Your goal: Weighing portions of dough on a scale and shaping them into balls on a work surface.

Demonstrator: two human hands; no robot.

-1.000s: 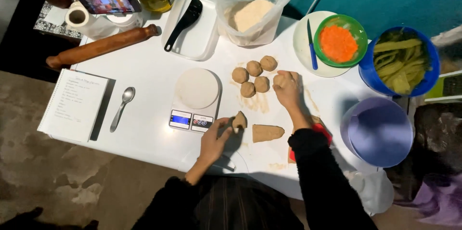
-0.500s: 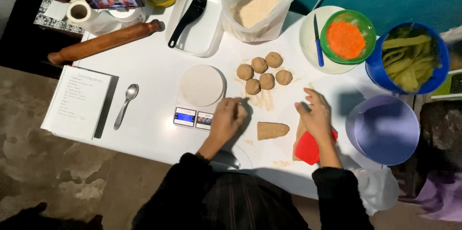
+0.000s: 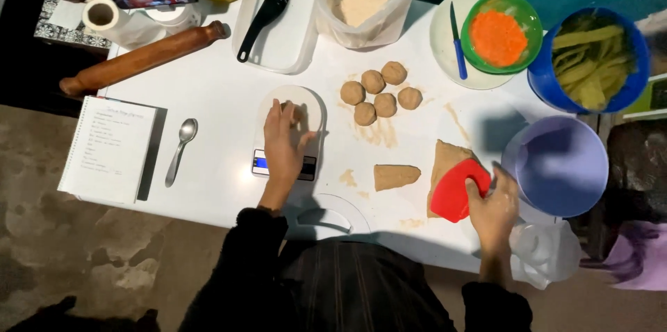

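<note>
A small dough piece (image 3: 294, 113) sits on the round white plate of the kitchen scale (image 3: 314, 106), mid-table, right under the fingertips of your left hand (image 3: 281, 143), which lies flat & loosely spread over it w/ no clear grasp. Your right hand (image 3: 495, 207), at the table's right edge, has its fingers closed on a red scraper (image 3: 455, 192) lying over a flat dough slab (image 3: 448, 162). Between the hands lies a cut dough wedge (image 3: 394, 176), w/ five dough balls (image 3: 381, 92) just above it.
</note>
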